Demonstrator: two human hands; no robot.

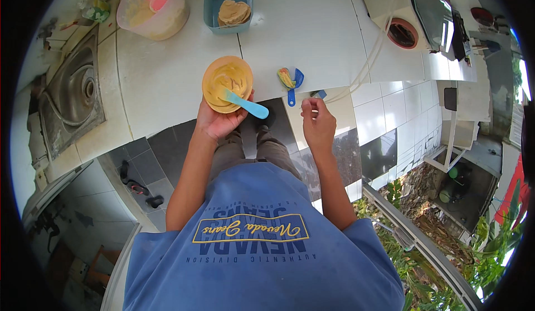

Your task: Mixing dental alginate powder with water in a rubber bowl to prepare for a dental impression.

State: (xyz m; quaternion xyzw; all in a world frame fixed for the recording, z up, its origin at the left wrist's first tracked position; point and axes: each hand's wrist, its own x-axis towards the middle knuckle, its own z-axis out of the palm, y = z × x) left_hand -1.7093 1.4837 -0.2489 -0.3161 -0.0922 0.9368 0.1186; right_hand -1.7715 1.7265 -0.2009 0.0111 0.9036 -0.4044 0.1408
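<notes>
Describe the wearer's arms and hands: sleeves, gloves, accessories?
Left hand and right hand are both ungloved, and no watch or bracelet shows. The arms are bare below loose, short blue sleeves, part of a blue T-shirt with dark lettering and a yellow-outlined box on its front. Rings: too small to tell.

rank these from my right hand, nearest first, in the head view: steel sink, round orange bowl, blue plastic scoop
1. Blue plastic scoop: just ahead and left
2. Round orange bowl: farther left, in the left hand
3. Steel sink: far left
</notes>
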